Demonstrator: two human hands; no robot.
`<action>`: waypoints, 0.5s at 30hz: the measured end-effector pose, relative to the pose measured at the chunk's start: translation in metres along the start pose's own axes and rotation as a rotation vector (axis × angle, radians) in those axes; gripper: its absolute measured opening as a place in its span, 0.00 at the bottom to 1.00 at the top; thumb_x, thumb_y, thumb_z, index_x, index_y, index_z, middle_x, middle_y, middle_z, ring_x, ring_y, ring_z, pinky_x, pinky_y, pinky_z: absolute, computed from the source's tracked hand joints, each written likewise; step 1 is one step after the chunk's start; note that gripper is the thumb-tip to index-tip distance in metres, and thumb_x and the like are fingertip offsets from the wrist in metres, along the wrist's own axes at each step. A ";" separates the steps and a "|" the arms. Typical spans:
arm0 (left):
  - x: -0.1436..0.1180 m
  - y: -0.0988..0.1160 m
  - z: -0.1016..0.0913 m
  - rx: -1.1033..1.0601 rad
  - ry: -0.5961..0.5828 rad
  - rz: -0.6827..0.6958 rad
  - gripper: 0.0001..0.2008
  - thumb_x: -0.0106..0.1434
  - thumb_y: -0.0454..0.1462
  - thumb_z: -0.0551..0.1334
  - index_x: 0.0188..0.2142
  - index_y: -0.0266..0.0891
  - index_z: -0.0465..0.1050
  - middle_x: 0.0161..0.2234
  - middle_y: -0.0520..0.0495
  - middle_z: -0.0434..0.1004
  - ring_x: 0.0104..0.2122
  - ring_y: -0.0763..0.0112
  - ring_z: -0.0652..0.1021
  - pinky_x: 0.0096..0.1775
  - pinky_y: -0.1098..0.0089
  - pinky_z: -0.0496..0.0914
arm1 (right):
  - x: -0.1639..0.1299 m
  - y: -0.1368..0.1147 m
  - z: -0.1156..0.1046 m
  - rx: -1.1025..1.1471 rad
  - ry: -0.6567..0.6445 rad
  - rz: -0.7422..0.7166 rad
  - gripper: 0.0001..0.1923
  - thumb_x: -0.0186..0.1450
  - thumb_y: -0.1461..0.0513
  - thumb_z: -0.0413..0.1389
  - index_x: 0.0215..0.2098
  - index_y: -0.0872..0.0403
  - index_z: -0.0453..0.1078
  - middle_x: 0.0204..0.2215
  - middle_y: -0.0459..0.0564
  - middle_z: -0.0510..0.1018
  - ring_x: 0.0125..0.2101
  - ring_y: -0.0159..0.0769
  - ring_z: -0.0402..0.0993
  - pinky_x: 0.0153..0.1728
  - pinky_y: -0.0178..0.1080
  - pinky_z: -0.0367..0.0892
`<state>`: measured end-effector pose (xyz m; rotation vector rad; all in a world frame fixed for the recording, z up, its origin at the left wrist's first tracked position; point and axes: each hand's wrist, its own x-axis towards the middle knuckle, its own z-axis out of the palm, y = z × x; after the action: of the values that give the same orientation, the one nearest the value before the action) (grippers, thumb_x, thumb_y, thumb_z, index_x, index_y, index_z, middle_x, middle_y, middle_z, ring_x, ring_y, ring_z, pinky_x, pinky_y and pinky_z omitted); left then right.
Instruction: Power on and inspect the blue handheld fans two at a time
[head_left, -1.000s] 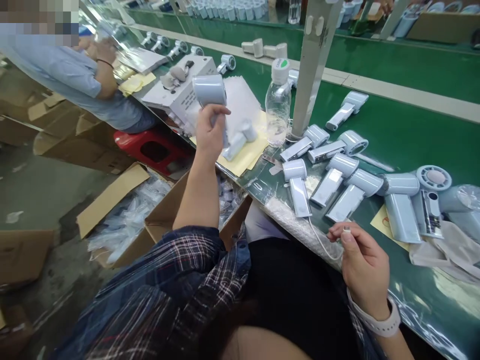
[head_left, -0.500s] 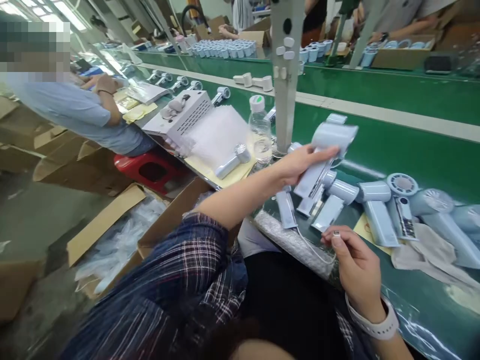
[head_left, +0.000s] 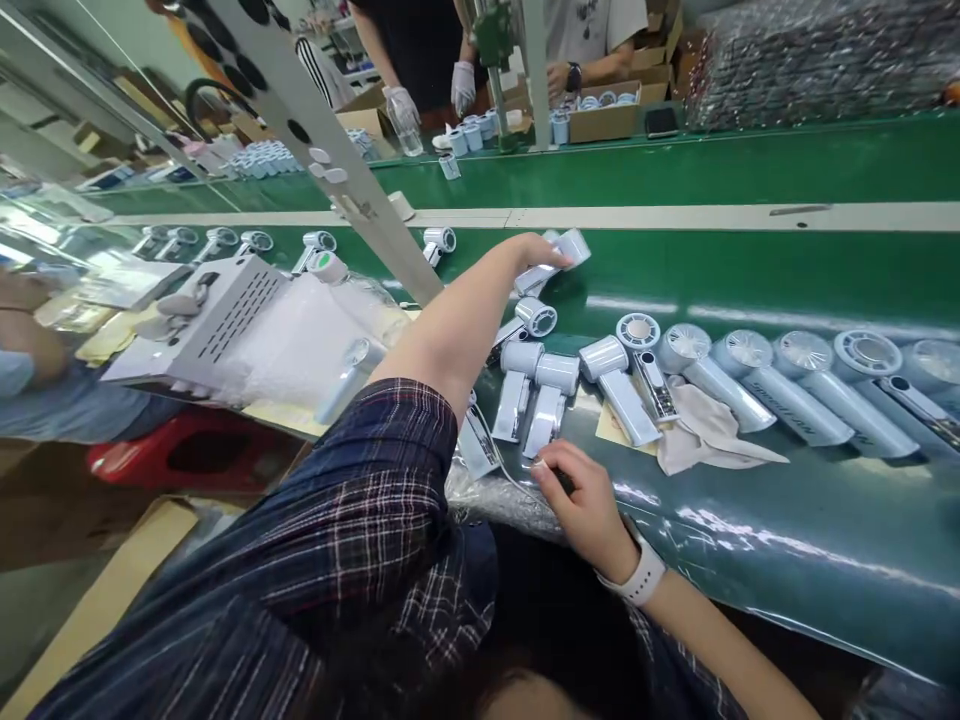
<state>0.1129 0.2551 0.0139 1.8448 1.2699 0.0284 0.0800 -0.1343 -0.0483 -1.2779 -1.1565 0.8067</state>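
My left hand reaches far forward over the green surface, closed around a pale blue handheld fan. Whether that fan rests on the surface is hard to tell. Nearer to me, my right hand pinches the end of a thin white cable, whose USB plug showed earlier. The cable runs left beside a pale blue handle piece. Between my hands lie several open-handled fans, among them one fan with its head turned sideways and another showing a round grille.
A row of fans and a crumpled grey cloth lie to the right. A slanted metal post stands left of my forearm. Beyond it are a vented white box and foam sheets. Gloved co-workers stand across the line.
My left hand has carried the fan farther away over the green surface. The view has swung right, showing more of the fan row. My right hand keeps its pinch on the cable end.
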 end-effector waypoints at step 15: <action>-0.197 -0.052 -0.026 -0.419 0.299 0.528 0.27 0.60 0.52 0.77 0.51 0.40 0.79 0.48 0.44 0.83 0.60 0.47 0.79 0.55 0.59 0.74 | -0.001 0.011 -0.009 0.053 0.063 0.128 0.25 0.71 0.40 0.61 0.37 0.52 0.81 0.21 0.45 0.77 0.22 0.35 0.73 0.28 0.38 0.70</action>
<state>-0.0322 0.1263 0.0802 1.7856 0.8437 0.8191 0.0903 -0.1362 -0.0585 -1.3344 -1.0047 0.8788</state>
